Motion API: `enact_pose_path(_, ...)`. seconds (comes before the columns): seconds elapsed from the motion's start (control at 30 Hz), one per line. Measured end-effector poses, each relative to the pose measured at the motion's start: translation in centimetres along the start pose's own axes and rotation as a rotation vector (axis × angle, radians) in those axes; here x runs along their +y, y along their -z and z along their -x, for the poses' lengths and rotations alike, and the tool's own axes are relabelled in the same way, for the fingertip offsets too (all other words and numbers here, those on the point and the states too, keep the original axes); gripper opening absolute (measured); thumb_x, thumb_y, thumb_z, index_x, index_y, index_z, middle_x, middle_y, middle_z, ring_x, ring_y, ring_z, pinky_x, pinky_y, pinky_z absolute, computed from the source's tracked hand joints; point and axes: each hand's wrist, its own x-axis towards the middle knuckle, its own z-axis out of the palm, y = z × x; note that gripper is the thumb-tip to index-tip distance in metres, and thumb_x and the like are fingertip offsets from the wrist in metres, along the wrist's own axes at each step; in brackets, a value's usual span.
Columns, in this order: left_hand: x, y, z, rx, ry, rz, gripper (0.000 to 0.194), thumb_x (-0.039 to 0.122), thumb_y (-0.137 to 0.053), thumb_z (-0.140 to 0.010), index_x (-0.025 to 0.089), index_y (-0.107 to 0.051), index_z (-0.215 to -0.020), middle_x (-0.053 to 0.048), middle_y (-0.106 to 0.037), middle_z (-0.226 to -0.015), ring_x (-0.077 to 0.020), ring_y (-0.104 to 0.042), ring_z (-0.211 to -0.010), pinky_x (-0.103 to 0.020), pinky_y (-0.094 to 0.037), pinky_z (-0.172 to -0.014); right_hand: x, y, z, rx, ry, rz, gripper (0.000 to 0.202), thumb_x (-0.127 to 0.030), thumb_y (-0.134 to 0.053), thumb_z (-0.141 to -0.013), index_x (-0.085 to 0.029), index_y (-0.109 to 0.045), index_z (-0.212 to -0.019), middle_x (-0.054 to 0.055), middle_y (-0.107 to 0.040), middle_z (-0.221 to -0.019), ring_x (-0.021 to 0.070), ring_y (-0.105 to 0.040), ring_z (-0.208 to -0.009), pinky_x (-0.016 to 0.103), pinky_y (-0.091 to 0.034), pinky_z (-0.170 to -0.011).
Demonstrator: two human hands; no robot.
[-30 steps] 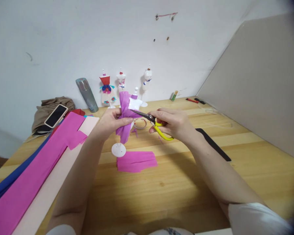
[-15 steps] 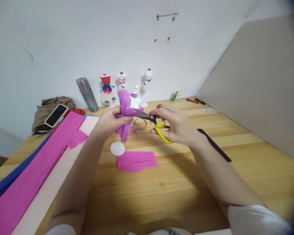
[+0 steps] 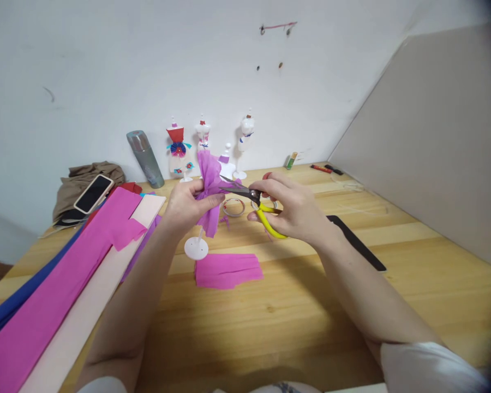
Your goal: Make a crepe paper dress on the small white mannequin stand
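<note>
My left hand (image 3: 187, 203) pinches a small white mannequin wrapped in purple crepe paper (image 3: 210, 177); its round white base (image 3: 196, 249) hangs just above the wooden table (image 3: 294, 305). My right hand (image 3: 291, 210) grips yellow-handled scissors (image 3: 257, 207), whose dark blades are parted and reach into the purple paper beside my left thumb. A cut piece of pink crepe paper (image 3: 228, 269) lies flat on the table below the mannequin.
Long pink, cream and blue paper strips (image 3: 61, 289) run along the left. Three dressed mannequins (image 3: 179, 150), a grey bottle (image 3: 144, 158), a phone (image 3: 93, 193) on brown cloth, a tape ring (image 3: 234, 207), a black ruler (image 3: 358, 242) and a grey board (image 3: 437, 136) at right.
The scissors have moved slightly left into the purple paper and their blades have opened a little. My left hand turned the mannequin slightly; its base shifted.
</note>
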Motion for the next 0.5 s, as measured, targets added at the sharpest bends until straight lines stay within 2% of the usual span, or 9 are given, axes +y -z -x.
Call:
enact_pose_path(0.23,-0.25,-0.27,0.03,0.025,-0.029,-0.036,0.019,0.03,-0.079,-0.068,0.016,-0.079,-0.081,-0.003,-0.074,-0.075,-0.0189,-0.064,-0.073,-0.028,-0.052,-0.065,0.33,-0.13,0.14,-0.011,-0.008,0.029,0.029,-0.048,-0.063,-0.094,-0.026,-0.065,-0.113,0.007,-0.064,-0.092,0.0219,-0.061,-0.076,0.034,-0.048,-0.062)
enact_pose_path(0.5,-0.47,-0.49,-0.01,0.115,-0.061,-0.034,0.017,0.032,-0.08,-0.068,0.018,-0.078,-0.078,-0.001,-0.07,-0.069,-0.0188,-0.062,-0.069,-0.029,-0.05,-0.062,0.12,-0.18,0.0,0.007,-0.011,0.02,0.028,-0.047,-0.064,-0.094,-0.024,-0.065,-0.11,0.007,-0.063,-0.089,0.0211,-0.061,-0.075,0.034,-0.048,-0.061)
